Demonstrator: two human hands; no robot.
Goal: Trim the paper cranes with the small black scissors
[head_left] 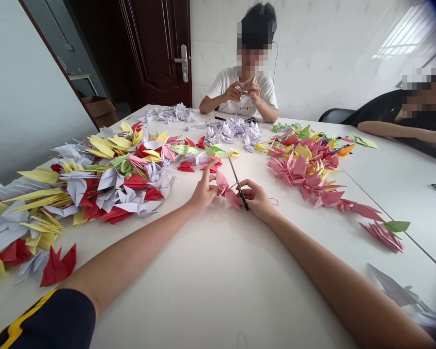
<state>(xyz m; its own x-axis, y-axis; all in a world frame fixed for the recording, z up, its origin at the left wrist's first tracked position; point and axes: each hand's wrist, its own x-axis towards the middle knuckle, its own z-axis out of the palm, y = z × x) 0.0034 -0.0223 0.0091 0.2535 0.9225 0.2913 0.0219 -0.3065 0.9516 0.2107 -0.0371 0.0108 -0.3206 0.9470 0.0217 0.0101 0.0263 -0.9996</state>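
Near the middle of the table, my left hand point(205, 190) pinches a folded pink paper crane point(223, 186) at its left side. My right hand point(256, 198) is closed around black-handled scissors point(243, 196), their silver blade pointing up and away from me. The scissors are against the crane's right side; whether they touch the paper I cannot tell. A small loop of pink thread point(273, 201) lies just right of my right hand. Red folded paper cranes point(186, 166) rest beyond my left hand.
A big heap of multicoloured paper cranes point(109, 179) covers the left side. Pink and yellow ones point(301, 167) lie at right, white ones point(232, 131) farther back. Across the table point(189, 286), a person point(245, 94) handles something small; another person's arm point(399, 130) rests at right.
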